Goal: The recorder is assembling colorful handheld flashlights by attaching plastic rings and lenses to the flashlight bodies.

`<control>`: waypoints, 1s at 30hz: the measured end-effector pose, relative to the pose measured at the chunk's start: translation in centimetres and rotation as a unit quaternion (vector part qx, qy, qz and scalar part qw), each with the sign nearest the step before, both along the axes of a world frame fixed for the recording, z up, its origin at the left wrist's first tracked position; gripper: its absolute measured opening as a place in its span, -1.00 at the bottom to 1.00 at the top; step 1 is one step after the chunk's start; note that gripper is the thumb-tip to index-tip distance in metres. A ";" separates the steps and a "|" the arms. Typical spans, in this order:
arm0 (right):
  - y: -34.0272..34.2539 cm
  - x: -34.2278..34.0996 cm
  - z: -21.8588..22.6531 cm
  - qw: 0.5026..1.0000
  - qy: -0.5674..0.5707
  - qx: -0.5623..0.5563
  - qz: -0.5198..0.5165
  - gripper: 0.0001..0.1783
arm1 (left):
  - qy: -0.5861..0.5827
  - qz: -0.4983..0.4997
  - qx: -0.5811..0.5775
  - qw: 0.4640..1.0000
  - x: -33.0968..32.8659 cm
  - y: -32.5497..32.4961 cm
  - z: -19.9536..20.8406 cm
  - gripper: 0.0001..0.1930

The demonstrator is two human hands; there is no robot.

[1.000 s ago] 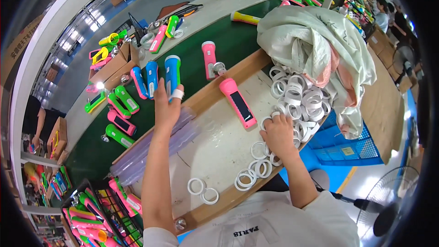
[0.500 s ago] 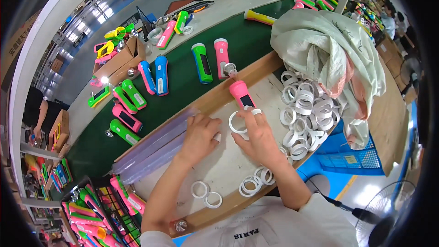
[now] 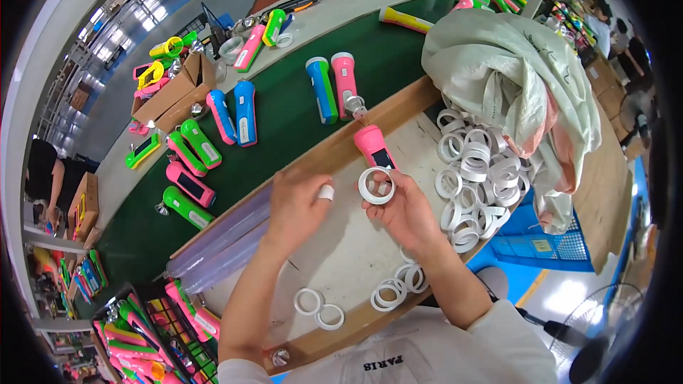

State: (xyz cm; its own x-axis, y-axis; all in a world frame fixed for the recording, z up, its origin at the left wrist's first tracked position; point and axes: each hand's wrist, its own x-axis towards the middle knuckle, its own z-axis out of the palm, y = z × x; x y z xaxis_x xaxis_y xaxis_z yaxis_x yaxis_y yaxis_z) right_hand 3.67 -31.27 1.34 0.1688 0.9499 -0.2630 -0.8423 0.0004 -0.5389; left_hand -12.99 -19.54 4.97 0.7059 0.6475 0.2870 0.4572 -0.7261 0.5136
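Note:
My right hand (image 3: pixel 407 215) is turned partly palm up, its fingers and thumb closed on a white plastic ring (image 3: pixel 365 190). My left hand (image 3: pixel 295 208) is curled near the wooden rim of the tray, a white wrap on its thumb; what its fingers hold, if anything, is hidden. Just beyond the held ring lies a pink flashlight (image 3: pixel 371 144) with a dark panel. Right of my right hand is a heap of white rings (image 3: pixel 475 163). More loose rings (image 3: pixel 390 293) lie along the tray's near edge, and two rings (image 3: pixel 308 301) lie nearer my left forearm.
Across the green belt (image 3: pixel 281 128) lie several flashlights, including a blue-and-green one (image 3: pixel 322 90). A pale woven sack (image 3: pixel 498 71) slumps over the ring heap. Clear plastic rolls (image 3: pixel 220 249) lie at left, above a black crate (image 3: pixel 153 334) of flashlights. A blue basket (image 3: pixel 544 242) is at right.
My right hand has turned over, bringing the ring into a tilted hold. My left hand has drawn up-left and curled. A blue-and-green flashlight shows where a green one lay beside the pink one.

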 end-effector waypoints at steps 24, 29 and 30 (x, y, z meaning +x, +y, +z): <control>0.2 -0.8 0.9 0.990 0.116 0.028 0.070 -0.64 | -0.299 0.090 -0.468 0.826 -8.5 4.5 4.3 -0.35; 0.2 -1.3 1.4 0.990 0.132 -0.004 0.045 -0.61 | -0.274 -0.008 -0.499 0.822 -10.3 -3.2 7.6 -0.20; 0.1 -1.3 1.4 0.990 0.133 -0.004 0.045 -0.59 | -0.268 -0.033 -0.500 0.823 -10.6 -4.2 7.7 -0.25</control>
State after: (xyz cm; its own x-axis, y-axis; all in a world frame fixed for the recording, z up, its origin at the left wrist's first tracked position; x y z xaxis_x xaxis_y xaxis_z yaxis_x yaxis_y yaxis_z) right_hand 2.36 -31.16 2.72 0.0070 0.9557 -0.2943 -0.9506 -0.0850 -0.2986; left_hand -23.55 -23.76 12.62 0.6947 0.7142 -0.0857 -0.0524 0.1690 0.9842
